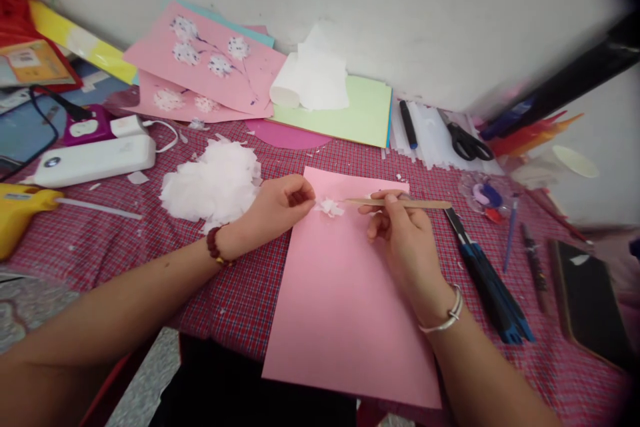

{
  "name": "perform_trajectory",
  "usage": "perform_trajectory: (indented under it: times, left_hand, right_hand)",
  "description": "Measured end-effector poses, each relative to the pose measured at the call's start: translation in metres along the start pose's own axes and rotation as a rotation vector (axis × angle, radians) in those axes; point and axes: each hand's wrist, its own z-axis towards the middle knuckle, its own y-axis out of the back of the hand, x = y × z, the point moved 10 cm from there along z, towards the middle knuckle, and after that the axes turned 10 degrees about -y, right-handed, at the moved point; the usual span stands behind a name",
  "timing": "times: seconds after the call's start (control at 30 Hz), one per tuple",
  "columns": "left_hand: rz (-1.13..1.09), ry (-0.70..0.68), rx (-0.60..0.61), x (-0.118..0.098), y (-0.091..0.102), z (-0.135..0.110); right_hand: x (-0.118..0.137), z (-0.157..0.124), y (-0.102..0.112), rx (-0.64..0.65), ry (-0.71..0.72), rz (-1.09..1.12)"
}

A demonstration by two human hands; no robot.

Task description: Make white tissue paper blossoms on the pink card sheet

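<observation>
A sheet of pink paper (345, 307) lies before me, with a small clump of white paper petals (330, 207) near its top. My right hand (407, 240) grips a flat wooden stick (425, 203), its thin tip pointing left, just right of the clump. At the clump's left side is my left hand (285, 203), thumb and fingertips pinched together. Whatever those fingertips may hold is too small to make out. Behind the left wrist sits a heap of white tissue pieces (210, 180).
Finished pink flower pictures (215, 60) and a white tissue roll (313, 77) lie against the wall. A yellow glue gun (25, 213) and white power bank (97, 160) are at left. At right are a blue-black cutter (490, 280), scissors (467, 140) and a dark phone (590, 300).
</observation>
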Motion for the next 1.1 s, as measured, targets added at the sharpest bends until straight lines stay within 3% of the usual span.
perform_trajectory:
  times: [0.13,0.23,0.63,0.93,1.1]
  left_hand:
    - [0.247,-0.419,-0.009,-0.036,-0.009,0.006]
    - [0.331,-0.565,0.026,-0.041,-0.018,0.006]
    - [0.361,-0.604,0.091,-0.042,-0.028,-0.003]
    - [0.392,-0.531,0.176,-0.036,-0.036,-0.001]
    - [0.284,-0.520,0.105,-0.041,-0.025,0.001]
  right_hand:
    - [0.004,-0.004,-0.005,0.019,0.032,-0.059]
    - [0.008,-0.004,-0.004,0.015,0.062,-0.090]
    - [0.033,-0.021,-0.013,0.000,0.267,-0.272]
    - [0.033,-0.021,-0.026,0.036,0.324,-0.487]
    - [0.032,-0.021,-0.030,0.043,0.373,-0.581]
